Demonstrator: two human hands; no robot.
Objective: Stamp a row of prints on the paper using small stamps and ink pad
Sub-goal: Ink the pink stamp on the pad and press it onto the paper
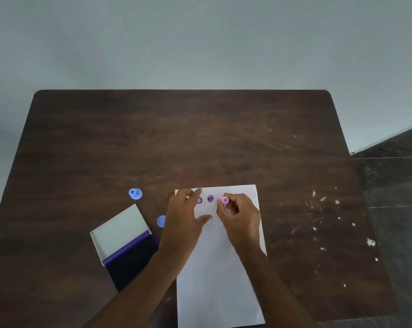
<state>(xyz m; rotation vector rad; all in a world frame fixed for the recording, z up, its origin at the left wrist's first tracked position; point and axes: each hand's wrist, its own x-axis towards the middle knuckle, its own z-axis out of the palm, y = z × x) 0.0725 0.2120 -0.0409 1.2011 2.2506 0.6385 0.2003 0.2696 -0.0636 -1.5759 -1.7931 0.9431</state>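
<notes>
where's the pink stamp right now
The pink stamp is pinched in the right hand, pressed near the top of the paper, just right of the heart print.

Pink stamp (224,200), purple prints (210,198), seemingly white paper (220,275)

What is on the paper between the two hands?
Two purple prints sit on the paper between the left hand and the pink stamp held in the right hand, seen in the head view.
</notes>
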